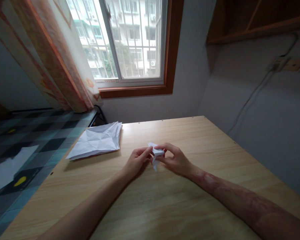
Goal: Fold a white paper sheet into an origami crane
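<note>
A small piece of folded white paper (158, 152) is held between my two hands above the middle of the wooden table (150, 206). My left hand (138, 159) pinches its left side with thumb and fingers. On the other side, my right hand (174, 158) grips it, index finger and thumb bent around the edge. One pointed tip of the paper sticks up at the upper left, and another hangs down below the fingers. Some of the folds are hidden behind my fingertips.
Creased white paper sheets (97, 140) lie stacked at the table's far left. Beyond the left edge is a checked bed (47, 143) with loose white paper (12, 166) on it. A window (137, 40), a curtain (57, 56) and a wall shelf (260, 23) surround the table.
</note>
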